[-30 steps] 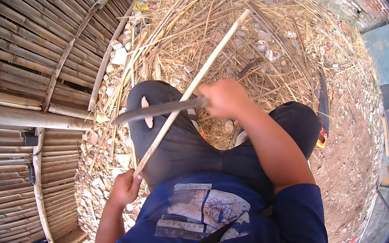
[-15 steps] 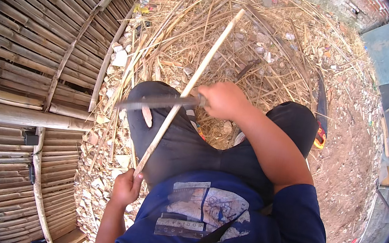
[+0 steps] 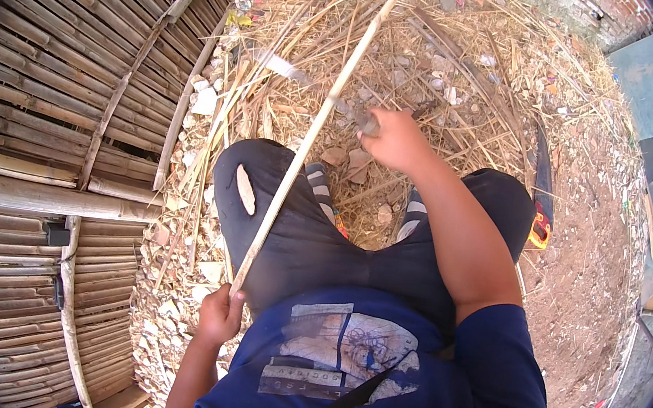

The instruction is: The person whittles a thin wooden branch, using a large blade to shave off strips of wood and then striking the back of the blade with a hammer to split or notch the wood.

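clasping stick (image 3: 312,133) in left fingers (image 3: 219,302), handle (image 3: 369,125) in right (image 3: 387,126)

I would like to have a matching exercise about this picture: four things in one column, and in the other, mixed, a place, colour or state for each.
Things:
1. Left hand
2. Pale stick
3. Orange handle
4. Shirt

Descriptions:
A. slants over the left thigh
B. dark blue
C. closed around the stick's near end
D. just right of the right knee

Right pairs: 1-C, 2-A, 3-D, 4-B
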